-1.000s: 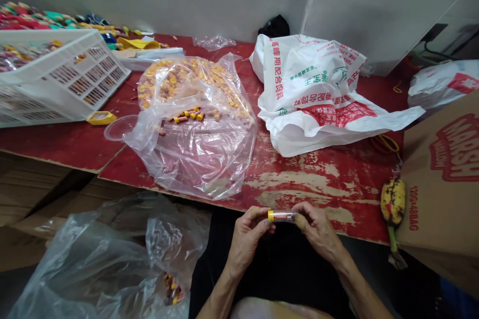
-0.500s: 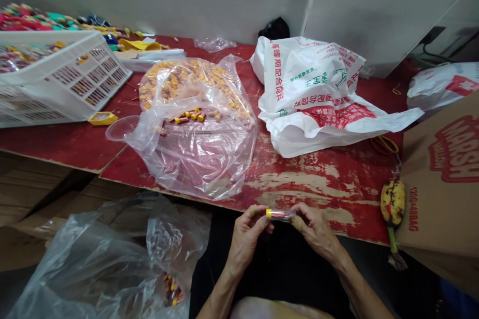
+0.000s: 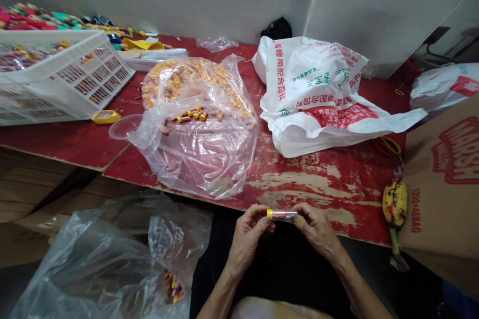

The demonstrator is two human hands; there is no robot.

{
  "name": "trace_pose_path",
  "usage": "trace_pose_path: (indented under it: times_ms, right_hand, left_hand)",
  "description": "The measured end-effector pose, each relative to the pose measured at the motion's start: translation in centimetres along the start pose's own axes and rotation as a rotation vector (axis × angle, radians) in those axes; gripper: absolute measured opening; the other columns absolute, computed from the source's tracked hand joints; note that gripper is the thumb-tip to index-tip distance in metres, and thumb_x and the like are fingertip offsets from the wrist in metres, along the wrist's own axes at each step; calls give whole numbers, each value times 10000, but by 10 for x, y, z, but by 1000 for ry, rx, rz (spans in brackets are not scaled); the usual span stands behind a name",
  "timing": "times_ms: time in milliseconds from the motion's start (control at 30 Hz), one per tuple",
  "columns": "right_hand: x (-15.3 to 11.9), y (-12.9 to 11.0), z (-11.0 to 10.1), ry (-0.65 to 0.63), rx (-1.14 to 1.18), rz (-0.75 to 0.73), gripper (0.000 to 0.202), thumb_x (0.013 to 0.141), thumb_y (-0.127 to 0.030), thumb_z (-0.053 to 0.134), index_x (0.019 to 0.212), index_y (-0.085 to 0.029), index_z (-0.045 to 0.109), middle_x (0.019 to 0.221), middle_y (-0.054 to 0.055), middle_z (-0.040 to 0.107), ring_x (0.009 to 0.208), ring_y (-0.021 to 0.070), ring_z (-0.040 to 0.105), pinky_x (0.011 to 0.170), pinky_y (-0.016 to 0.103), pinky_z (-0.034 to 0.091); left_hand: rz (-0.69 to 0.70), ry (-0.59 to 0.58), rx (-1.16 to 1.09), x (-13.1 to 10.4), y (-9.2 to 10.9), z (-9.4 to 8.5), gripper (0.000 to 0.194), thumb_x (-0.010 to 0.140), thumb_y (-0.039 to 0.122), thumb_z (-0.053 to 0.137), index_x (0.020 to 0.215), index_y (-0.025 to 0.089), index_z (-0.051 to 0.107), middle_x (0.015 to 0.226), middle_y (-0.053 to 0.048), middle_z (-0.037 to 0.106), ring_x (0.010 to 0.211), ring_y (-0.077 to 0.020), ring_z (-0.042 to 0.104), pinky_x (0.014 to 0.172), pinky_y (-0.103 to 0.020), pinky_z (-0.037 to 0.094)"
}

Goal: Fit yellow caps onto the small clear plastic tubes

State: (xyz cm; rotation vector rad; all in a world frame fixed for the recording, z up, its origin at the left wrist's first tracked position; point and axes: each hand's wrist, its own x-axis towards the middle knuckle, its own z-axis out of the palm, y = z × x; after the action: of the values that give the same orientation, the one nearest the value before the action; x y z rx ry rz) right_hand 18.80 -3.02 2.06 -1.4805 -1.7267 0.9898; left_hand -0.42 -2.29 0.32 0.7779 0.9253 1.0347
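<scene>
A small clear tube with a yellow cap (image 3: 281, 215) lies level between my hands, in front of the table's near edge. Something reddish shows inside it. My left hand (image 3: 251, 232) pinches the capped end between thumb and fingers. The clear end is gripped by the thumb and fingers of my right hand (image 3: 316, 229). Beyond them on the table is a clear plastic bag (image 3: 209, 169) with many yellow-capped pieces in it, several lying loose near its mouth. Another clear bag (image 3: 90, 259) hangs low at the left, with similar pieces at its bottom.
A white slotted basket (image 3: 75, 77) full of small pieces stands left on the red table (image 3: 299, 184). A yellow tape measure-like item (image 3: 106, 117) lies beside it. A white printed sack (image 3: 314, 94) sits back right. A banana (image 3: 395, 207) hangs by a carton (image 3: 441, 199).
The view has shifted slightly, so the things on the table sit a little further right. Both hands keep hold of the tube, which looks almost unmoved.
</scene>
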Motion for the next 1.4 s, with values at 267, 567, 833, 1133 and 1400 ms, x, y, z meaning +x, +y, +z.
trace_pose_path:
  times_ms: [267, 567, 833, 1133, 1400]
  right_hand:
    - [-1, -4, 2, 8, 56, 47, 292, 899, -434, 480, 967, -166, 574, 766, 18, 575, 664, 152, 520, 564, 232, 381]
    - [-2, 0, 2, 34, 42, 73, 342, 926, -463, 416, 853, -164, 566, 671, 1, 518, 576, 139, 454, 520, 239, 324]
    - [-3, 5, 4, 58, -34, 39, 471, 948, -481, 328, 596, -187, 437, 527, -26, 384, 485, 122, 371, 482, 254, 254]
    - [-5, 1, 0, 8, -19, 30, 372, 931, -463, 399, 748, -176, 551, 623, 0, 526, 565, 144, 484, 520, 243, 340]
    - [-5, -2, 1, 6, -46, -11, 273, 898, -393, 480, 1051, -181, 557, 815, 32, 605, 687, 165, 546, 598, 243, 415]
  left_hand:
    - [-28, 23, -1, 1, 0, -1, 239, 792, 295, 676, 966, 144, 613, 689, -15, 657, 616, -118, 586, 624, -216, 477]
    - [-24, -9, -1, 1, -3, -2, 241, 822, 308, 646, 993, 148, 592, 707, -23, 661, 638, -124, 593, 643, -226, 479]
    - [-28, -13, 5, 2, -3, 1, 278, 798, 331, 668, 993, 141, 612, 719, -25, 653, 634, -127, 594, 638, -231, 479]
    - [-4, -29, 20, 1, -4, 2, 248, 817, 342, 644, 969, 151, 602, 719, -13, 632, 633, -120, 577, 629, -224, 460]
    - [6, -5, 35, 1, -2, 2, 260, 827, 360, 625, 972, 147, 591, 682, -11, 627, 615, -126, 572, 619, -230, 457]
